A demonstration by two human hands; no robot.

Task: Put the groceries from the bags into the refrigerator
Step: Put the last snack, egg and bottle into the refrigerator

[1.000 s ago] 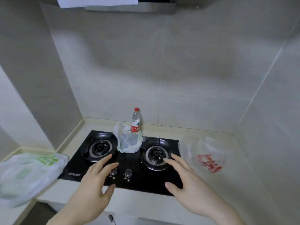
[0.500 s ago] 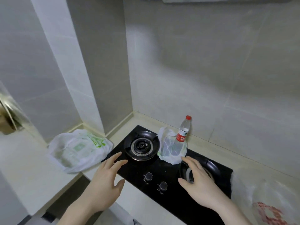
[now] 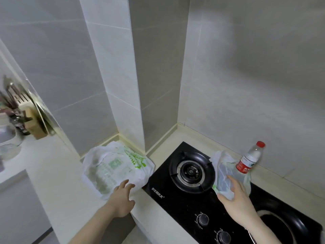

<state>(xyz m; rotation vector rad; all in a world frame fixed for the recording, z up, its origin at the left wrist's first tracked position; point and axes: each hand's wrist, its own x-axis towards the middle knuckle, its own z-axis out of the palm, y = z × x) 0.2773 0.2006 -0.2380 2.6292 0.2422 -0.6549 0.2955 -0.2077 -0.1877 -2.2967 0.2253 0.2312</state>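
Plastic bags waited on the tabletop: the left hand (image 3: pixel 122 199), fingers spread, reached the green-printed bag (image 3: pixel 114 166) in the back corner, the right hand (image 3: pixel 235 198) lay open against the small bag (image 3: pixel 224 170) on the stove (image 3: pixel 175 194), so gathering each bag's mouth before lifting seemed wisest.

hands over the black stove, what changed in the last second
The left hand reached left off the black glass gas stove to the edge of the white plastic bag with green print. The right hand moved forward onto the small clear plastic bag. Both bags and the red-capped water bottle stayed put.
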